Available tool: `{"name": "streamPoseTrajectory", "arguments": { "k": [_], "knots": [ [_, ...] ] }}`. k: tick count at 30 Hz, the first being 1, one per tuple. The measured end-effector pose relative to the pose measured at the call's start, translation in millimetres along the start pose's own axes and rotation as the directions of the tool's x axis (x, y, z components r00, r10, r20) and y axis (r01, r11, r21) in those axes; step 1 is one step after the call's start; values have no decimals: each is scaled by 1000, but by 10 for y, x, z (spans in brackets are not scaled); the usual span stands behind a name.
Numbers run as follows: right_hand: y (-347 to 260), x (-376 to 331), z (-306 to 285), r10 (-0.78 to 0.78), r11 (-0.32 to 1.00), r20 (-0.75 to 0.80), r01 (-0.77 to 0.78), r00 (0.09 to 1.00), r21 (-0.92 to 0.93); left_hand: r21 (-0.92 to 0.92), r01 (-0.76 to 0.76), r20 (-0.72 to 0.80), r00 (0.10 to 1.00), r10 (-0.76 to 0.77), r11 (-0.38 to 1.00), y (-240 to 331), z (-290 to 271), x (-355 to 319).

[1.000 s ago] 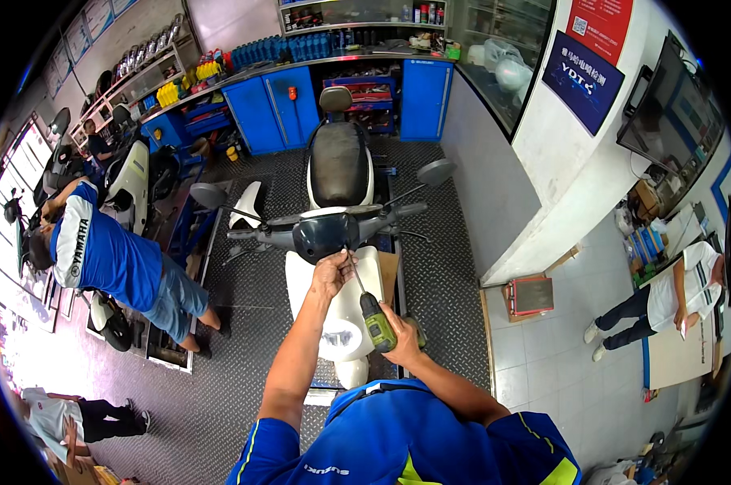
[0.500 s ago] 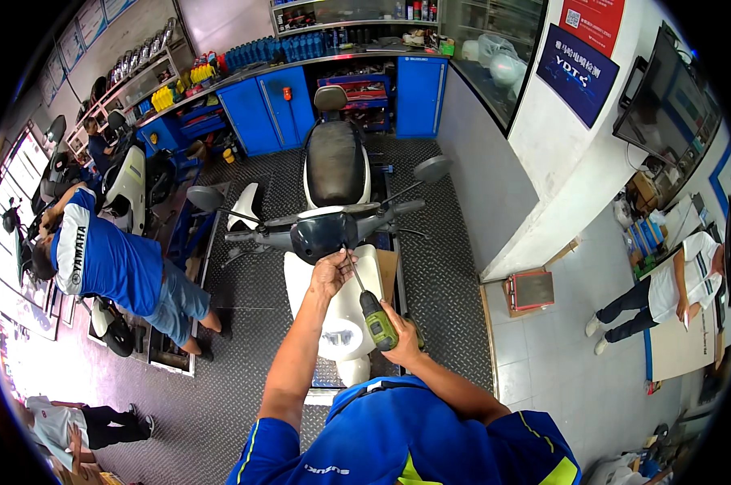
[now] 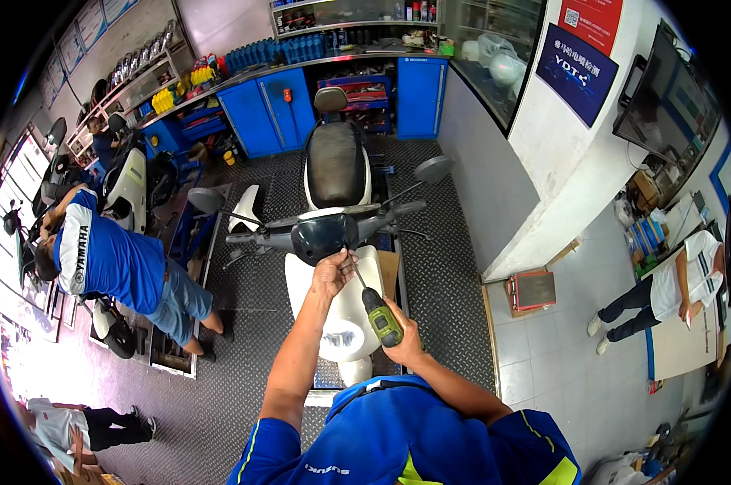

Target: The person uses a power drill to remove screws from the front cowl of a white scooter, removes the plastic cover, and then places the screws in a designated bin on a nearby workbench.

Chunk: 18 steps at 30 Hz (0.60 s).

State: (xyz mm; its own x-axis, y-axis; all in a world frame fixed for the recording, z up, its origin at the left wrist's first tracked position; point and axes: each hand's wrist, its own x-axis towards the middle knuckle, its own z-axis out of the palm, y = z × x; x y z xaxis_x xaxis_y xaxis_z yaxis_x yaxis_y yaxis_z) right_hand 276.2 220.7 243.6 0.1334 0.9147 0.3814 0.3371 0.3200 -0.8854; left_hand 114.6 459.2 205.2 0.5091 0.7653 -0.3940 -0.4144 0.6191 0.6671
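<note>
Got one right hand [image 3: 406, 333] wrapped tight around one green-and-black drill [image 3: 383, 317], a little below and right of frame center. Can see one long thin bit [image 3: 360, 276] running up and left from the chuck. Farther up, got one left hand [image 3: 331, 273] with fingertips pinched together on the far end of that bit, right by the lower edge of one dark front cover [image 3: 315, 238]. Too small to make out anything more at the tip. Counting onward: one white scooter [image 3: 357, 303] mid-frame, two mirrors [image 3: 206, 199], one black seat [image 3: 335, 166], one loose white panel [image 3: 245, 208] left of center. Up top, one long table [image 3: 361, 53] with a row of blue bottles [image 3: 276, 50], too crowded to count.
</note>
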Motion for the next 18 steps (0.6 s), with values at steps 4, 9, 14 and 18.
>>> {"name": "streamPoseTrajectory", "arguments": {
  "k": [4,9,14,18],
  "knots": [
    [26,26,-6,-62,998,-32,61,998,-34,-9,10,-34,999,-11,1000,-1,52,-3],
    [61,-14,1,-29,1000,-31,29,999,-9,-13,-6,-40,999,5,1000,-35,47,-40],
    [66,-8,81,-81,995,-70,77,994,-64,-27,-22,-21,1000,22,999,-49,-20,-8],
    [5,-30,38,-15,1000,-9,14,1000,-25,-31,-26,-79,997,23,999,1,21,26]
  ]
}}
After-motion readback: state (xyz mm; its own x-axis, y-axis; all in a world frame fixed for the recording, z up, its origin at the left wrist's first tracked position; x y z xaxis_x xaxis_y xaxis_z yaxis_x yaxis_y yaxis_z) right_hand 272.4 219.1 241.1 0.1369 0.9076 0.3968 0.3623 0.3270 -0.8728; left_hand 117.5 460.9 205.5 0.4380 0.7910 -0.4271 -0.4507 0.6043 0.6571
